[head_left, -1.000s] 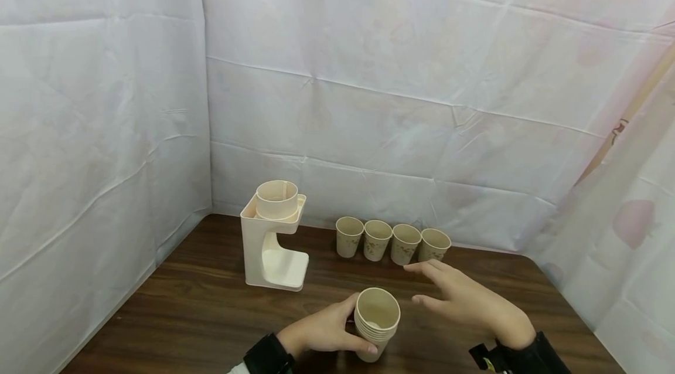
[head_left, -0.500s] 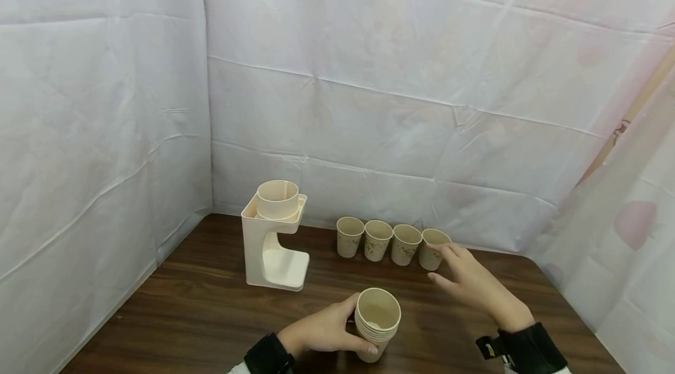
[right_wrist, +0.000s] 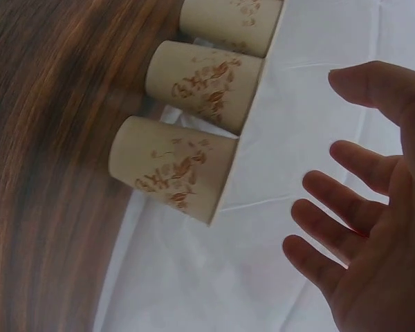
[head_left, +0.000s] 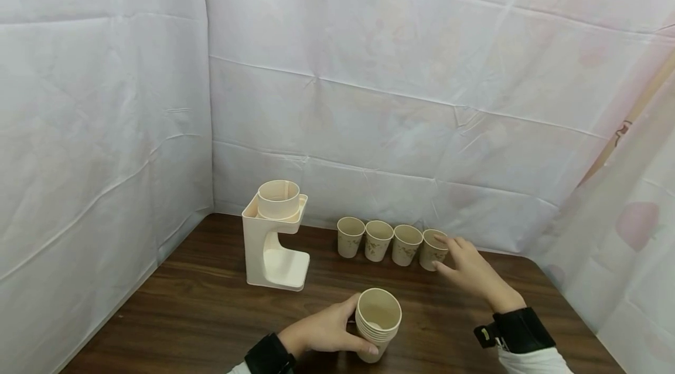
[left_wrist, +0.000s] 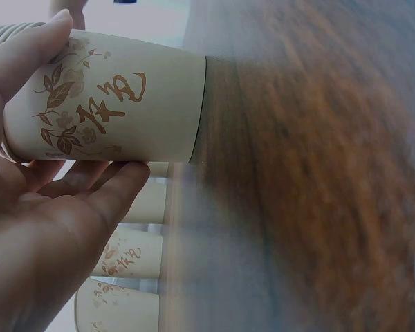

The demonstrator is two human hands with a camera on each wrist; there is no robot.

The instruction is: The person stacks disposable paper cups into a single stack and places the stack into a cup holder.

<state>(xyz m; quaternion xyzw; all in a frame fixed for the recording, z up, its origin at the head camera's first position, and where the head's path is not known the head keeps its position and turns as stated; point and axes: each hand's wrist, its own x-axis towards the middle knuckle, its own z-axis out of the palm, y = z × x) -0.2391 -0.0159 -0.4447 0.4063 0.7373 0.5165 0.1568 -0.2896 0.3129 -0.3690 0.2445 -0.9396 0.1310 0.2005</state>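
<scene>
- The end cup (head_left: 431, 257) stood upright right of centre in the head view's lower half, at the right end of a row.
- Your right hand (head_left: 469, 271) was at that cup, fingertips by its rim and thumb by its near side. The right wrist view showed your fingers spread and gripping nothing; whether a fingertip touched the cup, you could not have told.
- The stack (head_left: 378, 327) of nested cups was at bottom centre, its mouth up and its base seemingly on the table (head_left: 184, 309).
- Your left hand (head_left: 327, 327) gripped that stack, thumb on one side, fingers on the other.
- The step in hand, as far as one could judge, was your right hand's work at the end cup while your left steadied the stack. The next move, if you meant to take the cup, called for drawing thumb and fingers together gently, without nudging its neighbour.
- Three other cups (head_left: 377, 248) ran leftward from it, close together.
- Left of centre stood a pale stand (head_left: 254, 251) bearing a ring (head_left: 278, 207).
- White cloth (head_left: 369, 110) hung behind.
</scene>
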